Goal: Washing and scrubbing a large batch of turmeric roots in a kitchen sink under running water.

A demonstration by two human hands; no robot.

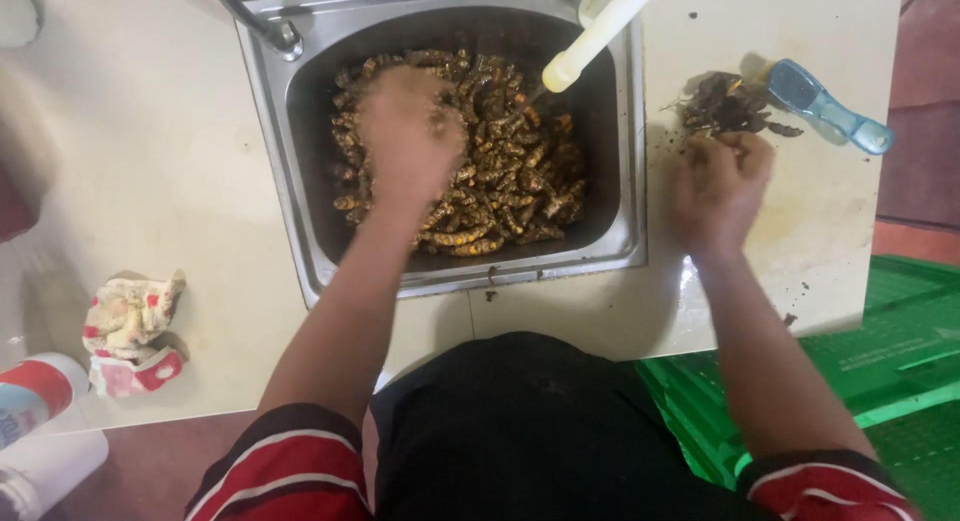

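A steel sink [270, 111] set in a pale counter holds a heap of muddy yellow-brown turmeric roots [510, 181]. My left hand [405, 131] is down among the roots, blurred, fingers spread over them. My right hand [720, 186] rests on the counter to the right of the sink, fingers curled beside a small pile of dark root scraps [725, 106]; whether it holds a piece I cannot tell. A pale yellow tap spout [600, 31] reaches over the sink from the top.
A blue scrubbing brush [825, 109] lies by the scraps. A crumpled red-and-white cloth [130, 331] sits on the counter at left, with a red-and-white bottle [35, 396] below it. A green plastic crate [880, 361] stands at lower right.
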